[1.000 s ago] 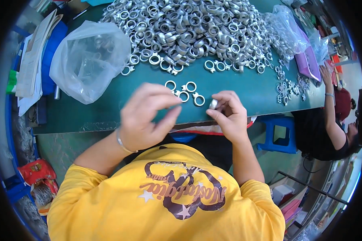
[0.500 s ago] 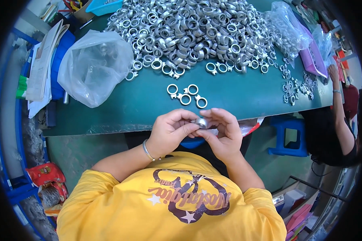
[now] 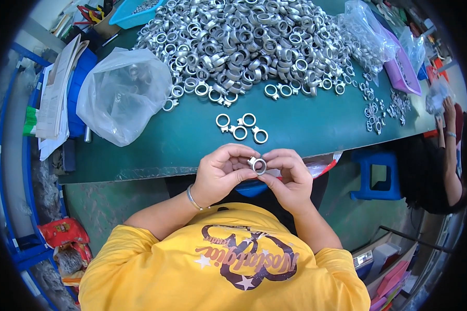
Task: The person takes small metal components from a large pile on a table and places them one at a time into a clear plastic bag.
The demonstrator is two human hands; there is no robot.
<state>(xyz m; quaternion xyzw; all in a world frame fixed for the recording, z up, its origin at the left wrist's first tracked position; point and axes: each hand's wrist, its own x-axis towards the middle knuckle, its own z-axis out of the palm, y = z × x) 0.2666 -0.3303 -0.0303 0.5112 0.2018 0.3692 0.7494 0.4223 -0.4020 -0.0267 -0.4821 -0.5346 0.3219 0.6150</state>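
Between my two hands, just off the table's near edge, is one metal ring clamp, a silver ring with a small lug on its side. My left hand pinches it at the lug side. The fingers of my right hand close on its opposite side. The ring's opening faces up toward me. On the green table beyond my hands lies a small group of loose ring clamps, flat and close together. Behind them rises a large heap of similar ring clamps.
A clear plastic bag stands at the left beside stacked papers. Smaller metal parts, another bag and a purple tray lie at the right. A blue stool and another person's arm are beyond.
The ring clamp has turned in my fingers: its side faced up before, now its opening does. At the right, the other person's hands have moved and now hold a clear bag.
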